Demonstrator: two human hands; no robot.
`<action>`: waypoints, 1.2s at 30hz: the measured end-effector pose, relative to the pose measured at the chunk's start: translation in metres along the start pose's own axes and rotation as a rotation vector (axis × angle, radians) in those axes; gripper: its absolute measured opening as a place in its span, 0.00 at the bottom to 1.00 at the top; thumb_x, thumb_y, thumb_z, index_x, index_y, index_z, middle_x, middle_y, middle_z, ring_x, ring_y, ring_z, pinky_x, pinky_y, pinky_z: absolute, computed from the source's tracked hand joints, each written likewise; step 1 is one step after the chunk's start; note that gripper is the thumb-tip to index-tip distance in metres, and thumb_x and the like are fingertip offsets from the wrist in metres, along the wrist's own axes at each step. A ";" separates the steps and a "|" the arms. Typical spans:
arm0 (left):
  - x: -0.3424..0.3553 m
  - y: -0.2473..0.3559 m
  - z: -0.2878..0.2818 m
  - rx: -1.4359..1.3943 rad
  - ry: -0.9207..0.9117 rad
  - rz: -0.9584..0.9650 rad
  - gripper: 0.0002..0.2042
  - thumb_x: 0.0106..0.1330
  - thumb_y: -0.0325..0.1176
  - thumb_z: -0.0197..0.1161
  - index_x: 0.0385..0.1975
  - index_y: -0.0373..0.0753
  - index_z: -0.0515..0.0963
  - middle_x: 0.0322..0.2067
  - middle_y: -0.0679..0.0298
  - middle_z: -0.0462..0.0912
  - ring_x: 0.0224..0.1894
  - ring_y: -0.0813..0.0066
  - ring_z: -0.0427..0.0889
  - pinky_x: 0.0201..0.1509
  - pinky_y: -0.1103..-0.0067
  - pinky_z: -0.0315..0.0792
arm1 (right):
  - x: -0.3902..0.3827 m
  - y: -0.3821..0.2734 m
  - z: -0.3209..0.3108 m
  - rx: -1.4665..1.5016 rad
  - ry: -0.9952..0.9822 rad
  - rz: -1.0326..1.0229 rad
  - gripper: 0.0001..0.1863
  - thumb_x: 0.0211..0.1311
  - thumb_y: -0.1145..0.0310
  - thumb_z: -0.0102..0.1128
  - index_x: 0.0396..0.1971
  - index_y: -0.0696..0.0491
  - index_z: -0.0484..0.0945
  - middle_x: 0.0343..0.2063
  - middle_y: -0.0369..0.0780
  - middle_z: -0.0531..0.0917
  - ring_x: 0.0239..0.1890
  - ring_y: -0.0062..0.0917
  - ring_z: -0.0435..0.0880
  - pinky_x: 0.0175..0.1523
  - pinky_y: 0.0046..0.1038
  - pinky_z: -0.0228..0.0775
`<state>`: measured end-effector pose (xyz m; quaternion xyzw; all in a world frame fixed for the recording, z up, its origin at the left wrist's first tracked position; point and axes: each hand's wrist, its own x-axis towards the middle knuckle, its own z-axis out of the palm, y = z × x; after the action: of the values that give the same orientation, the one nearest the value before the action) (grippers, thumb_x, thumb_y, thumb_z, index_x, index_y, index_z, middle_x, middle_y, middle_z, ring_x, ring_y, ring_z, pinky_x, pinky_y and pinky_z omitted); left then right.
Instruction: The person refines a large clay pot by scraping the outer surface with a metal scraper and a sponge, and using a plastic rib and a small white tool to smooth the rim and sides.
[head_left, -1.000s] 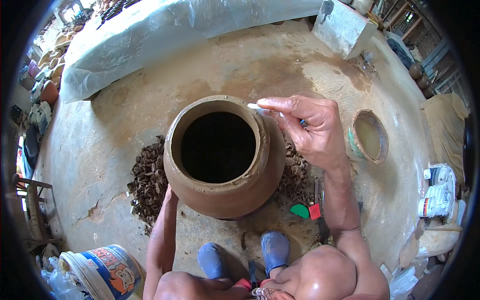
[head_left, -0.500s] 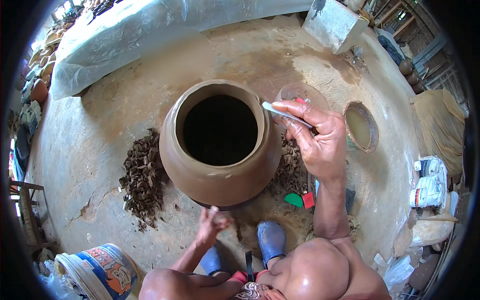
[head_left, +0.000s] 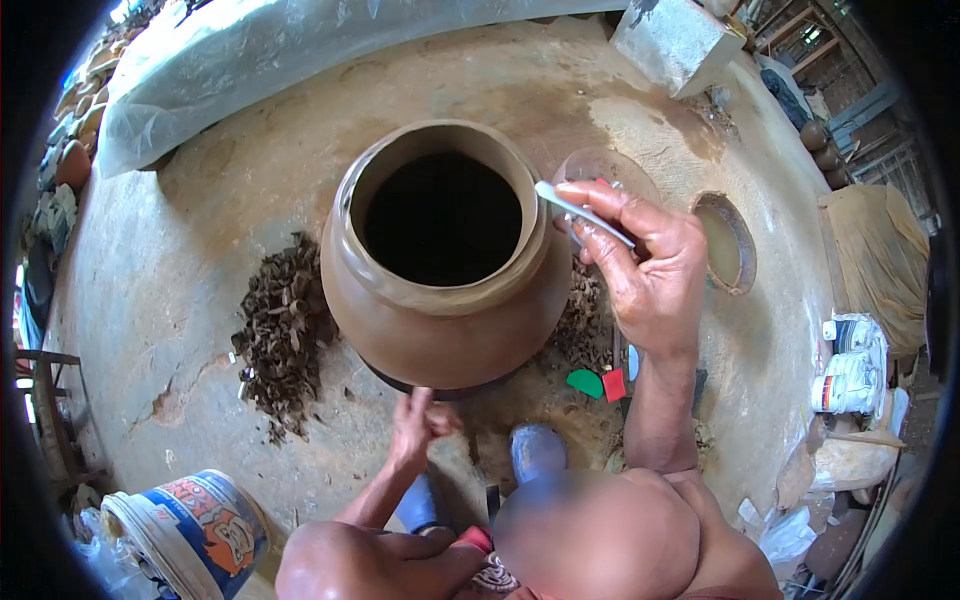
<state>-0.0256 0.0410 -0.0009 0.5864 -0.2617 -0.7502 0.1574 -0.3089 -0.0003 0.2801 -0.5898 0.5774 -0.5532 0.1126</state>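
A large round brown clay pot [head_left: 440, 320] with a wide dark mouth stands on a clay-smeared work slab [head_left: 250, 200]. My right hand [head_left: 645, 265] is beside the pot's right rim and pinches a thin white strip tool [head_left: 580, 212] whose tip touches the rim. My left hand [head_left: 420, 425] is low at the pot's near base, fingers bunched at the dark disc [head_left: 420, 385] under the pot; what it grips is unclear. Two blue shoe tips [head_left: 535, 450] show below the pot.
Dark clay shavings [head_left: 285, 335] lie left and right of the pot. A small bowl of muddy water [head_left: 725, 240] sits at the right, green and red scraps [head_left: 595, 383] near my wrist. A plastic sheet [head_left: 250, 60] covers the back, a painted bucket [head_left: 195, 525] at lower left.
The view has moved closer to the pot. My left hand came off the pot's lower left side and moved to its near base. My right hand stays at the rim with the strip.
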 end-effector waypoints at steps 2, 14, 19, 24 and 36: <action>-0.015 -0.001 0.002 0.009 -0.240 -0.206 0.33 0.77 0.57 0.54 0.72 0.43 0.58 0.62 0.53 0.74 0.43 0.59 0.86 0.44 0.64 0.82 | -0.002 -0.004 -0.004 -0.002 -0.013 0.067 0.14 0.63 0.84 0.62 0.47 0.60 0.88 0.34 0.41 0.91 0.32 0.15 0.85 0.39 0.19 0.77; 0.001 0.016 0.011 -0.076 -0.015 0.133 0.30 0.75 0.60 0.56 0.57 0.34 0.69 0.45 0.54 0.82 0.39 0.65 0.87 0.35 0.65 0.83 | -0.014 -0.012 -0.011 -0.074 -0.008 0.043 0.12 0.62 0.84 0.63 0.44 0.60 0.88 0.37 0.45 0.91 0.37 0.22 0.90 0.43 0.23 0.80; 0.010 0.045 -0.027 0.018 0.102 0.094 0.36 0.74 0.60 0.58 0.69 0.38 0.59 0.56 0.52 0.80 0.46 0.56 0.87 0.44 0.62 0.80 | -0.014 -0.013 0.002 -0.035 0.009 -0.029 0.13 0.61 0.84 0.62 0.45 0.61 0.88 0.36 0.45 0.91 0.36 0.22 0.89 0.43 0.23 0.80; 0.114 0.056 -0.124 0.217 0.257 0.552 0.26 0.79 0.54 0.53 0.57 0.33 0.70 0.50 0.55 0.82 0.51 0.68 0.79 0.55 0.72 0.71 | -0.014 -0.021 0.016 0.062 0.043 -0.012 0.14 0.60 0.85 0.62 0.45 0.61 0.87 0.34 0.45 0.90 0.35 0.20 0.88 0.42 0.22 0.79; 0.054 0.074 -0.059 -0.075 0.127 0.295 0.42 0.69 0.69 0.57 0.67 0.36 0.62 0.56 0.54 0.80 0.48 0.63 0.82 0.53 0.67 0.75 | -0.010 -0.028 0.003 -0.121 -0.008 -0.046 0.15 0.56 0.86 0.63 0.44 0.61 0.88 0.29 0.45 0.89 0.31 0.20 0.87 0.36 0.21 0.77</action>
<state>0.0122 -0.0612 -0.0115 0.5816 -0.3064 -0.6896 0.3038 -0.2878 0.0149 0.2948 -0.6108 0.5957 -0.5173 0.0666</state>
